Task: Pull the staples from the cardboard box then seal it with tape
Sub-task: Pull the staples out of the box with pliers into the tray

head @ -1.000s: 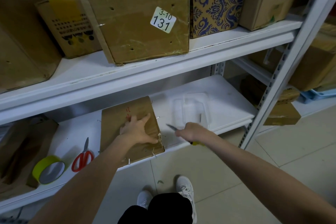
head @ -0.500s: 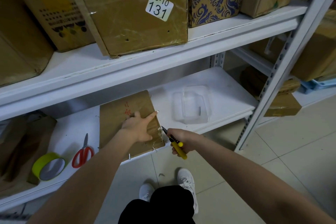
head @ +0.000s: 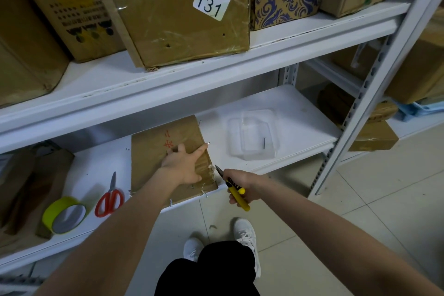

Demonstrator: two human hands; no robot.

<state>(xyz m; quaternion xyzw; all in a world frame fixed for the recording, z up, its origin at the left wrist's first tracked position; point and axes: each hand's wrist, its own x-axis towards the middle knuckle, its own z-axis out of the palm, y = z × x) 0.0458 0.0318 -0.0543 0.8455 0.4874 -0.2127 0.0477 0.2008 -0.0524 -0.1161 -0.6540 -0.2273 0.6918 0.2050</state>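
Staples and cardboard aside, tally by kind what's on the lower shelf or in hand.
Tape roll: 1
Scissors: 1
Clear plastic container: 1
Pliers, held in the right hand: 1
Total: 4

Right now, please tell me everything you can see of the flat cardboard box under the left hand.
The cardboard box is brown and flat and lies on the lower white shelf, reaching its front edge. Red handwriting marks its top; glossy clear tape covers the near right corner. Thin metal staples stick out along its edges. The left hand presses on top with spread fingers. The tip of the yellow-handled pliers, gripped by the right hand, points at its right edge.
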